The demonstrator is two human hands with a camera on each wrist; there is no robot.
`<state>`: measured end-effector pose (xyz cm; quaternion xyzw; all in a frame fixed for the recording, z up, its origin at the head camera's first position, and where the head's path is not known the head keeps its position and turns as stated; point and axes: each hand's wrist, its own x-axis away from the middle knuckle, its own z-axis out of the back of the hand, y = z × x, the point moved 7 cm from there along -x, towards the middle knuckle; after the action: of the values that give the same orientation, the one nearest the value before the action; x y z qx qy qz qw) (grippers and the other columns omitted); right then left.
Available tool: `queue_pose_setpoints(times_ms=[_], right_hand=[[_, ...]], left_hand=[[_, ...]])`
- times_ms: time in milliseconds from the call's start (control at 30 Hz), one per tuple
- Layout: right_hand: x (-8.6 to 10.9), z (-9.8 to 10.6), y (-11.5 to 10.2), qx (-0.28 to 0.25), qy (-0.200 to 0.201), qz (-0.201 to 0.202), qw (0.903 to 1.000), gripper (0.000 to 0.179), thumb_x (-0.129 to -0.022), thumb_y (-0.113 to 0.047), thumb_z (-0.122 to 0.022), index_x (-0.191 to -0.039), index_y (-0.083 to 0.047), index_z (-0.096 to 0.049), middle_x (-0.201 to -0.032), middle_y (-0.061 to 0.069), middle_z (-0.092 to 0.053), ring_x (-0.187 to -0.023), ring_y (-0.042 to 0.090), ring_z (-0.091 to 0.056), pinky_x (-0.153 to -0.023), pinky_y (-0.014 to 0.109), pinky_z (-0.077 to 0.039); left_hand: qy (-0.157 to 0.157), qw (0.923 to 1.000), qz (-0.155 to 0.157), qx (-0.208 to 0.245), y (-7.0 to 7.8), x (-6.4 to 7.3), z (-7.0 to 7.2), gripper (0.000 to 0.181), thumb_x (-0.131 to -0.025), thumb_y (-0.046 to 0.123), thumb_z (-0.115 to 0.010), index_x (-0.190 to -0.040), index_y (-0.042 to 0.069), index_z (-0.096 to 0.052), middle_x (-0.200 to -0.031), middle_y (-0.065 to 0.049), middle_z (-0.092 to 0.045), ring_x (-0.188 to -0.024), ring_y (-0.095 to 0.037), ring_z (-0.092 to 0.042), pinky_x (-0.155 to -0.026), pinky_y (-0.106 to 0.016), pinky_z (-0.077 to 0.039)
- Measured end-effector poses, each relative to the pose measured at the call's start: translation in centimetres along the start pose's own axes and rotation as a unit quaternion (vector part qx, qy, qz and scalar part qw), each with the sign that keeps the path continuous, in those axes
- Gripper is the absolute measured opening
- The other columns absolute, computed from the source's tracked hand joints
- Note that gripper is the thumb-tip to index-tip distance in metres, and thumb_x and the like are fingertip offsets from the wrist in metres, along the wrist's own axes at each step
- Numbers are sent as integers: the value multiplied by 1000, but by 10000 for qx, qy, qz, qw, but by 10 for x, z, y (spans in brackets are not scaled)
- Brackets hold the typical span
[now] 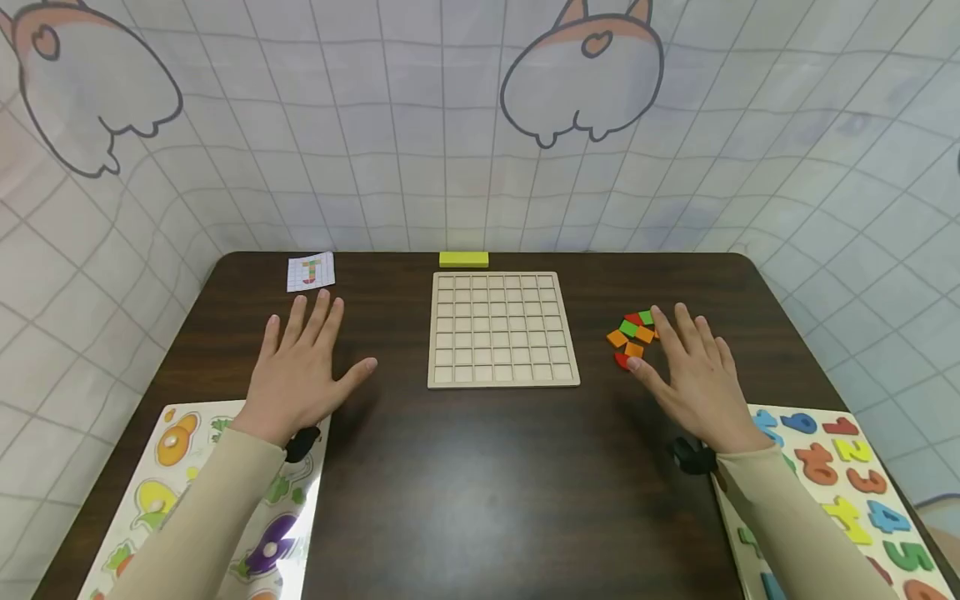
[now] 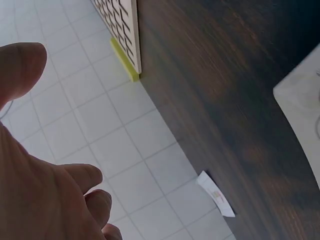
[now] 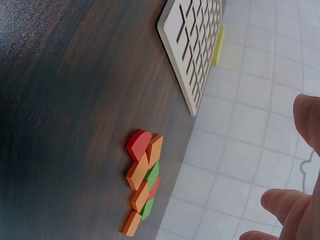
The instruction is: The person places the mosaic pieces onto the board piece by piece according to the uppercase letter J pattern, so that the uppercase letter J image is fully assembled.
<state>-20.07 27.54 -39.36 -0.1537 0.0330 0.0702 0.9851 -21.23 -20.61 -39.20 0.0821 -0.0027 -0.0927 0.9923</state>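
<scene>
My left hand [image 1: 298,371] hovers over the left of the dark table with its fingers spread, holding nothing. Just beyond its fingertips lies a small card [image 1: 311,272] with a coloured block figure on it. On the other side, my right hand [image 1: 697,379] is spread too, with nothing in it, beside a loose cluster of orange, green and red blocks [image 1: 633,350]. The right wrist view shows these blocks [image 3: 141,172] lying flat, one red piece having a rounded edge. Between the hands sits a pale wooden grid board [image 1: 504,330] of square cells.
A yellow block [image 1: 463,260] stands behind the board at the table's back edge. Under the left forearm lies a vegetable puzzle board [image 1: 161,467]; under the right, a number puzzle board [image 1: 847,475]. A tiled-pattern curtain [image 1: 442,183] surrounds the table [image 1: 480,483].
</scene>
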Motion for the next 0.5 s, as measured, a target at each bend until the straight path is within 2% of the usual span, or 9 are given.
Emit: queue_pose_setpoints(times_ms=[200,333,500], right_hand=[[2,-3,6,-19,-82,-63,9999,89,-103,-65,-48,-169,-19,-12,-174,26,-8,-157,57,-10,-121,78,-10],[-6,-2,11,-27,-85,-96,9999,89,-102,-63,-51,-169,-17,-15,-172,28,-12,-154,60,-16,-119,80,-15],[-16,-4,14,58,-235,-103,9997,87,-101,-54,-60,-166,-9,-24,-168,32,-22,-146,63,-29,-115,80,-25]], left_hand=[[-246,9996,-81,75,10,-13,-9,103,-99,79,-32,-168,12,4,-177,-9,7,-164,-39,7,-128,-67,4],[-459,9986,-174,207,19,-27,-12,103,-99,79,-33,-168,11,4,-177,-8,7,-164,-37,7,-130,-65,3],[-1020,9915,-538,608,39,-46,-27,100,-102,72,-39,-168,8,2,-177,-12,4,-164,-39,4,-130,-65,0]])
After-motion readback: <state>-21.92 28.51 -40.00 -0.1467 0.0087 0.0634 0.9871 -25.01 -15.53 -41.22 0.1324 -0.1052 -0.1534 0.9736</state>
